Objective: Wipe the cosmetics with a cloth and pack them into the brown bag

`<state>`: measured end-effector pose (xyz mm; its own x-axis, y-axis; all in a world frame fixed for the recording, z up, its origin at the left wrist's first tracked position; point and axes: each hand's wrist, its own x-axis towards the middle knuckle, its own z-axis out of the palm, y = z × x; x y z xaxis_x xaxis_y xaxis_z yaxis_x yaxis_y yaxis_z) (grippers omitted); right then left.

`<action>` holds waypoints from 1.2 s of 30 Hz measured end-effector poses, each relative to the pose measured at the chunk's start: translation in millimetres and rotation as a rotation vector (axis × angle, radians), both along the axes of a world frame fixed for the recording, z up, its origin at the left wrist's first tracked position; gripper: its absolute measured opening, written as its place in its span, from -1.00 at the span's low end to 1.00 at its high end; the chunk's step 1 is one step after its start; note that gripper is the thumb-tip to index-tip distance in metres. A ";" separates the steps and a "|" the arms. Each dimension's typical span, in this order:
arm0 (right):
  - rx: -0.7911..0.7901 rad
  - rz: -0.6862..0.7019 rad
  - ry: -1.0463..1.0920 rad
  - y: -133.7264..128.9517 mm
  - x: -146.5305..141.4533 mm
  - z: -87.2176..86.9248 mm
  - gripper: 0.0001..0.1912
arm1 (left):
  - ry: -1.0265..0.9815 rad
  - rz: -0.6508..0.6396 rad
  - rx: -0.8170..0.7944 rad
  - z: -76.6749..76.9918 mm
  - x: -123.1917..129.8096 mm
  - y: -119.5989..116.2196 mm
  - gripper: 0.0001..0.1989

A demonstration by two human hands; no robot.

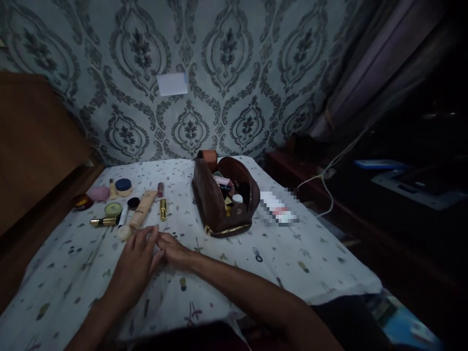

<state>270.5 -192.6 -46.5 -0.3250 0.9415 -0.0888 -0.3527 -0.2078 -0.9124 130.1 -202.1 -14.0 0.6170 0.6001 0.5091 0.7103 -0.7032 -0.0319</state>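
Your left hand (138, 253) and right hand (176, 252) meet over the left half of the cloth-covered tabletop (310, 248). The fingers of both sit close together; I cannot tell whether they hold anything. The beige tube (144, 208) lies just past your left fingertips, the cream-coloured jar (124, 233) beside them toward the left edge. Between tube and open brown bag (208, 195), which stands toward the back edge, lies a gold tube (163, 209).

Patterned grey wallpaper (226, 105) spans 12 o'clock, bearing 1 white card (172, 84) at 11 o'clock. A brown wooden panel (34, 141) stands at 9 o'clock, a gathered curtain (380, 63) hangs at 2 o'clock, and 1 pale cable (321, 176) runs at 3 o'clock.
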 end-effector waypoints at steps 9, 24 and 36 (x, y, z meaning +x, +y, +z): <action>-0.032 0.123 0.097 4.2 -0.3 -13.5 -0.51 | -0.322 0.061 -0.643 11.1 0.4 49.1 -0.49; 0.055 0.016 0.220 7.6 -3.0 -14.3 -0.49 | -0.966 0.366 -0.801 -2.7 14.6 70.9 -0.51; 0.098 -0.311 0.224 15.6 3.0 -16.8 -0.50 | -0.891 0.100 -1.086 -4.3 6.9 60.8 -0.49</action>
<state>273.5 -177.0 -63.3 -0.0242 0.9986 0.0471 -0.5773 0.0245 -0.8162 137.0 -141.3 -18.4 0.2698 0.9622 -0.0376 0.2523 -0.0329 0.9671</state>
